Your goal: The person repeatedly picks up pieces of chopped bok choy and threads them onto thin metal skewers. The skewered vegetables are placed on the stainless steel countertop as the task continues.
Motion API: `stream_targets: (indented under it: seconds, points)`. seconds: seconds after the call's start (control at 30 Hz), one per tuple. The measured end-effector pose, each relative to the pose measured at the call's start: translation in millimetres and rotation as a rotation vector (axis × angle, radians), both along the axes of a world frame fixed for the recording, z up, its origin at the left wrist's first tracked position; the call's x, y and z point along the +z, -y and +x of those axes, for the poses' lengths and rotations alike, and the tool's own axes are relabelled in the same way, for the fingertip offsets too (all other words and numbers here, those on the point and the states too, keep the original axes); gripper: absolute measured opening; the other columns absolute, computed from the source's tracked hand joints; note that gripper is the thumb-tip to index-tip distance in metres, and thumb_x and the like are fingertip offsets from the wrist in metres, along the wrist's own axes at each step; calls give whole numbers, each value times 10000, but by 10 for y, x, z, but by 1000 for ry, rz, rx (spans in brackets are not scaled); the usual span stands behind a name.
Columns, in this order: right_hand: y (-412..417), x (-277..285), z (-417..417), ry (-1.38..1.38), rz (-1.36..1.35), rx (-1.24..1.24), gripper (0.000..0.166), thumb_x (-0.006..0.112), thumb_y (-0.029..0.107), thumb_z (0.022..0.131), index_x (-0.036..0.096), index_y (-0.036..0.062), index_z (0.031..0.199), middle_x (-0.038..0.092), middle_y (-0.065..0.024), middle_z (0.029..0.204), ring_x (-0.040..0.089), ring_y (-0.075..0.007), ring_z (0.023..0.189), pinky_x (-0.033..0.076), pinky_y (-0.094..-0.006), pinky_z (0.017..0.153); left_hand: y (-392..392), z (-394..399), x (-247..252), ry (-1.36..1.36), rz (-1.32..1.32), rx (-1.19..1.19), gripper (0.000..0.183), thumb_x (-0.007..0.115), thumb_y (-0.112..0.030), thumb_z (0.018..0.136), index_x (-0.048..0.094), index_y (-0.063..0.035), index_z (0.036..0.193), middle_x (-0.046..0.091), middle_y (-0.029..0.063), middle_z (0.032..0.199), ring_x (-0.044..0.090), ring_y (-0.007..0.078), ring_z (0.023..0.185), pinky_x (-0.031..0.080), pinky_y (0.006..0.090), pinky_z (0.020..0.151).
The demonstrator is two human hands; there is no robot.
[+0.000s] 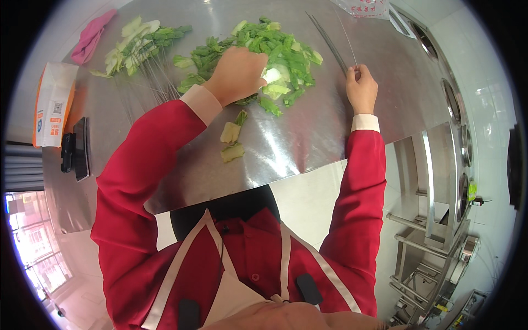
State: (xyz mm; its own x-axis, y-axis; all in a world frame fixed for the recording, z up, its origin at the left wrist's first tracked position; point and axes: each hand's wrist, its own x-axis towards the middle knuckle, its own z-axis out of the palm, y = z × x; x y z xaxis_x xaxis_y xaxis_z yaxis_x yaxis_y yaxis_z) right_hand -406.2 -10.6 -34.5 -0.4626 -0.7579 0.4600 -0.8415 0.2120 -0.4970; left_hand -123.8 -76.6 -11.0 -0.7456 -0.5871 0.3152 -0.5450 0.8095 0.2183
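Note:
My right hand [362, 90] pinches one thin metal skewer [347, 32], its point angled away over the steel table [264, 165]. Just left of that hand lies a bundle of metal skewers [328, 42]. My left hand [239, 74] is over a loose pile of cut green lettuce leaves [284, 51], with its back towards me. Its fingertips are mostly hidden, so whether they grip a leaf cannot be told. At the far left, skewers threaded with folded lettuce [140, 45] rest side by side. Two loose leaf pieces [232, 140] lie nearer to me.
A pink cloth [93, 37], a white and orange paper bag [55, 105], a phone [82, 150] and a black device [68, 152] are along the left edge. A clear plastic bag [365, 7] with red writing is at the far right. Steel equipment [447, 165] stands right of the table.

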Motion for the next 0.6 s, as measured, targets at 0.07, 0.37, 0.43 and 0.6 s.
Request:
stream_targets:
  seconds: [0.07,0.37,0.43,0.6]
  points:
    - [8,7,7,6,-1,2,210,533,242,808,582,38,822,615,-127,679,599,-325,672,452,-404,618,23,-15,-30,-19,31,-13,234,677,-203,693,553,-38,803,587,137,746,535,337,765,419,404,701]
    - [36,-57,-24,20,-6,48,336,459,345,859,592,71,1002,618,-211,876,579,-394,859,444,-431,741,-185,657,571,-398,953,75,145,626,-162,805,556,-41,844,501,-37,677,410,21,582,315,193,502]
    - [37,-93,-121,10,-12,81,318,446,317,876,595,90,1042,619,-202,911,581,-380,886,448,-412,761,-301,921,685,-473,1008,100,182,618,-181,824,566,-38,925,500,-51,685,385,11,563,291,174,498]
    - [-171,178,259,-15,-293,371,234,462,92,894,593,-3,1063,639,-62,829,557,-134,688,447,-268,653,-557,1538,594,-727,1074,219,259,610,-226,842,565,-31,1006,486,-35,716,407,31,605,302,175,521]
